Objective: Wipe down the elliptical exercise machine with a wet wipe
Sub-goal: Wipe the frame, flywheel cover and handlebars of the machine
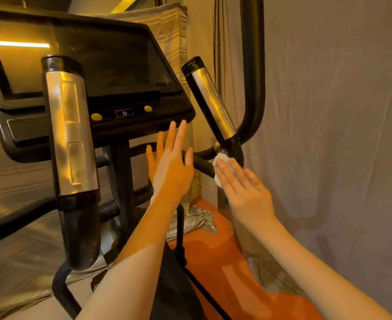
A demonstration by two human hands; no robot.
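Note:
The elliptical's black console (112,72) with a dark screen fills the upper left. Two black handgrips with silver sensor plates rise in front of it: the left grip (71,144) close to me, the right grip (213,102) slanting up. My right hand (245,190) presses a white wet wipe (220,167) with flat fingers against the black joint (235,153) at the base of the right grip. My left hand (172,162) hovers just below the console's front edge, fingers spread, holding nothing.
A tall black moving handlebar (254,65) curves up behind the right grip. Grey drapes (328,112) hang close on the right and behind. An orange floor (225,262) shows below, crossed by a thin black cable (204,289) and the machine's central post (123,181).

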